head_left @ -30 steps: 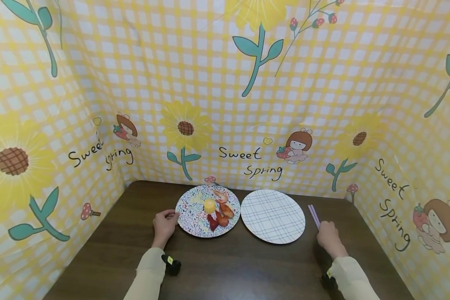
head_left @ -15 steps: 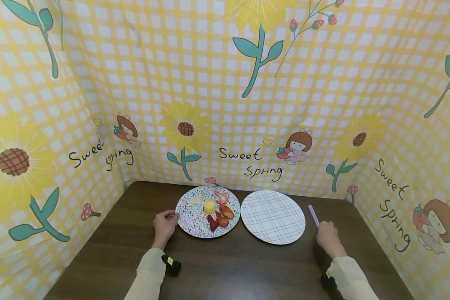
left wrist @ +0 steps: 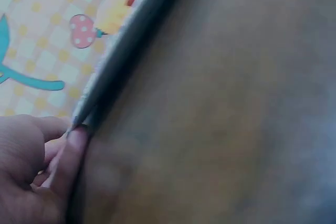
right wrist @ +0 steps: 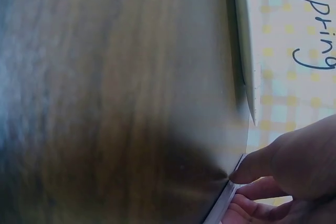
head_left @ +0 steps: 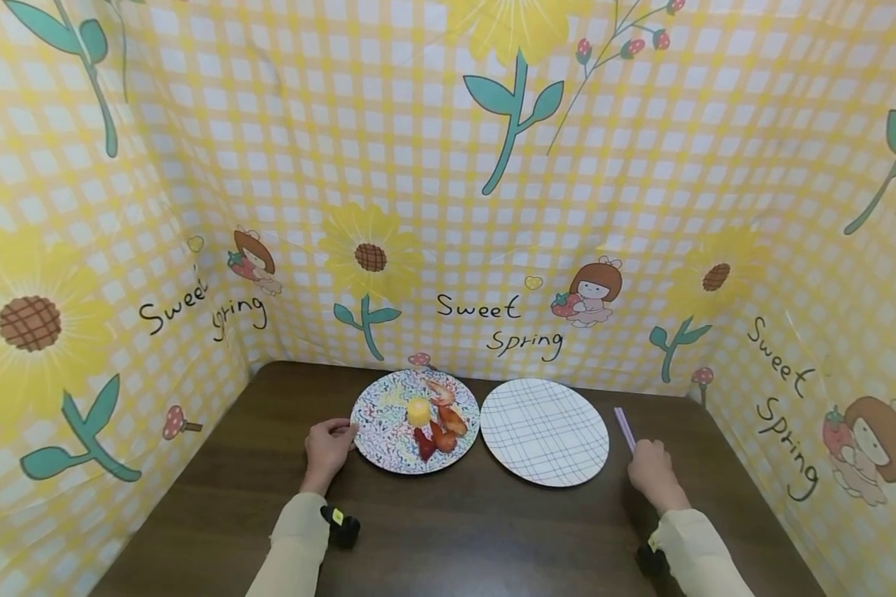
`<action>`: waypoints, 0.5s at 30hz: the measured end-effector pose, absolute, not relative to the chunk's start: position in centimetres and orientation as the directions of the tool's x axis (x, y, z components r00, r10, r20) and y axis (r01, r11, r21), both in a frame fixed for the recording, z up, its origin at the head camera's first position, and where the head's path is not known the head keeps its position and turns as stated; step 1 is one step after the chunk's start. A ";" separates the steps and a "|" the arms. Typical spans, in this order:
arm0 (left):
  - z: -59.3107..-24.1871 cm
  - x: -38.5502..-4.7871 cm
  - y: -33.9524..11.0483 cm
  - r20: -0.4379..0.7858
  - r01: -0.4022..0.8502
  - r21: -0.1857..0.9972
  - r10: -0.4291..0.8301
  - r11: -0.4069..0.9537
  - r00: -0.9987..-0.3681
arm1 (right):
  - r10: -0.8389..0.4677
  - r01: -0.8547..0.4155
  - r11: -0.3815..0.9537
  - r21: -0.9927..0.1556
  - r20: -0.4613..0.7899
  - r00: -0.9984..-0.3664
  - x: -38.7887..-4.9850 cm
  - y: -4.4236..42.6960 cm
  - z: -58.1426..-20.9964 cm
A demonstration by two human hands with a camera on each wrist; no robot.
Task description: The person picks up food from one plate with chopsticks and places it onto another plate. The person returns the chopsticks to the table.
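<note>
My left hand [head_left: 328,448] pinches the left rim of a round plate [head_left: 379,439] speckled in many colours. In the left wrist view, thumb and fingers meet at the rim of that plate [left wrist: 113,59]. On the plate are a yellow chunk [head_left: 418,412], a shrimp [head_left: 440,392] and several reddish-brown food pieces [head_left: 443,438]. A pair of light purple chopsticks [head_left: 624,428] lies under my right hand [head_left: 654,474], which grips their near part. The right wrist view has the fingers [right wrist: 254,166] around the chopsticks [right wrist: 223,205], low by the table.
Right of the speckled plate, almost touching it, sits a white plate [head_left: 543,431] with blue crossing lines. Both stand near the back of a dark wood table [head_left: 478,539]. A yellow checked cloth [head_left: 448,207] with flower prints walls in the back and sides.
</note>
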State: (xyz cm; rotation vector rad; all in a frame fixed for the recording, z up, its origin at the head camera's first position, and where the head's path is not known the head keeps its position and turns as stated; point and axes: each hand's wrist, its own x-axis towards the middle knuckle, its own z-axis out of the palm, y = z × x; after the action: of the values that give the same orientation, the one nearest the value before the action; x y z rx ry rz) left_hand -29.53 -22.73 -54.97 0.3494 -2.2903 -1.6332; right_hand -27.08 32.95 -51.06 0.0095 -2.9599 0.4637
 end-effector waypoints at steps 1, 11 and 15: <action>-54.8 -29.6 -22.8 0.097 -0.019 0.949 -0.351 0.314 -0.932 | 0.019 -0.025 0.951 -0.309 0.140 -0.990 -27.0 33.0 -51.0; -49.9 -30.3 -24.1 0.216 -0.021 0.692 -0.234 0.722 -0.948 | 0.029 -0.018 0.930 -0.366 0.123 -0.992 -27.8 33.0 -50.3; -47.8 -31.6 -24.3 0.250 0.069 0.598 -0.104 0.799 -0.963 | -0.007 -0.070 0.926 -0.370 0.169 -0.986 -29.1 32.2 -49.8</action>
State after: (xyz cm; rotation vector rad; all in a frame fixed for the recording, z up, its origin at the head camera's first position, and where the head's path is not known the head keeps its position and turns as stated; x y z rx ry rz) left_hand -31.57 -24.25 -47.81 0.0268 -2.7165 -0.9183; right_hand -29.09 32.17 -49.85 0.0591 -2.9208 0.5705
